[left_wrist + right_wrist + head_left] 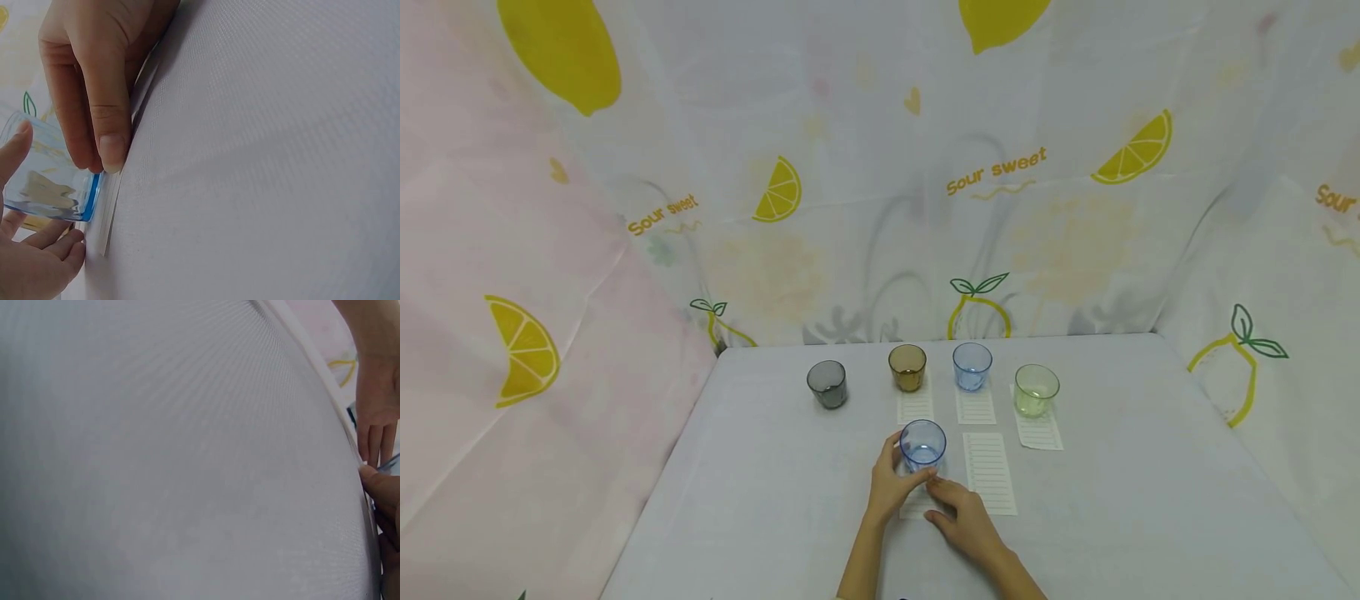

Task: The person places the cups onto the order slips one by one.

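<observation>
White paper point(916, 506) lies in front; the right hand point(968, 523) is at its side, I cannot tell if it pinches; the closer left hand point(889, 490) holds the upright blue cup point(922, 442), just ahead and to its right.

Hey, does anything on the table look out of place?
The gray cup, far left, looks odd: no paper shows by it, unlike the other cups. One paper, right of the held cup, bears no cup.
</observation>
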`<state>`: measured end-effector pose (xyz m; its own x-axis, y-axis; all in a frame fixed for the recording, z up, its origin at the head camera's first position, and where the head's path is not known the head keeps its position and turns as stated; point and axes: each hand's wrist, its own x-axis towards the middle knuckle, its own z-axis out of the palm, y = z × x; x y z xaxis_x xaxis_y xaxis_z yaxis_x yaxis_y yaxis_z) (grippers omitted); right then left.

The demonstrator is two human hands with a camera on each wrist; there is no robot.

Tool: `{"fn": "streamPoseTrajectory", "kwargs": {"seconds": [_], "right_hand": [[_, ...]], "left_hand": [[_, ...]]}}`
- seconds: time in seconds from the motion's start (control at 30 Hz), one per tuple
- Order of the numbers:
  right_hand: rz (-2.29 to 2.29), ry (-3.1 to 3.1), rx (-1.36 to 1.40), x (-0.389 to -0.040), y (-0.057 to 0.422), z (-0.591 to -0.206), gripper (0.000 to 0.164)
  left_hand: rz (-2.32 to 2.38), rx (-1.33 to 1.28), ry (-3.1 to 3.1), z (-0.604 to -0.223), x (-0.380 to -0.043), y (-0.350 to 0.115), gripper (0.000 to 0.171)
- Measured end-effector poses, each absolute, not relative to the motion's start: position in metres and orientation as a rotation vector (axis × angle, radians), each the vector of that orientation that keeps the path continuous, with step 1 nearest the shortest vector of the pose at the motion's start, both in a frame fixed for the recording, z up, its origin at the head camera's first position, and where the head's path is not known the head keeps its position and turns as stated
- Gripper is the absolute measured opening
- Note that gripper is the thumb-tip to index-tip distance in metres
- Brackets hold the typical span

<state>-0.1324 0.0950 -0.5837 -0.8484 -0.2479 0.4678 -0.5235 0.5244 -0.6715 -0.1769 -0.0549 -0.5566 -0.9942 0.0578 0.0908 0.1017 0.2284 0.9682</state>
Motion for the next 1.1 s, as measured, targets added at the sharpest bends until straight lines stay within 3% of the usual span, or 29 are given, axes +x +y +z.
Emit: {"fn": "streamPoseTrajectory", "kwargs": {"seconds": [0.6, 0.83, 0.97, 1.1], "right_hand": [[1.258, -2.413, 0.645, -0.134, 0.097, -0.582, 0.037], [1.176, -2.313, 0.585, -0.136, 0.111, -0.577, 0.035], [1.129, -2.292, 0.523, -0.132, 0.131, -0.571, 0.036], [1.139, -2.329, 0.406, -0.123, 0.155, -0.564, 0.035]], "left_hand": [[-2.068, -0.244, -2.4, -0.526, -0.17, -0.079, 0.084], [-1.985, -0.099, -2.255, -0.54, -0.186, -0.108, 0.063], [-1.893, 0.03, -2.174, -0.521, -0.188, -0.124, 0.05], [-1.81, 0.139, -2.147, -0.495, -0.188, -0.137, 0.049]]}}
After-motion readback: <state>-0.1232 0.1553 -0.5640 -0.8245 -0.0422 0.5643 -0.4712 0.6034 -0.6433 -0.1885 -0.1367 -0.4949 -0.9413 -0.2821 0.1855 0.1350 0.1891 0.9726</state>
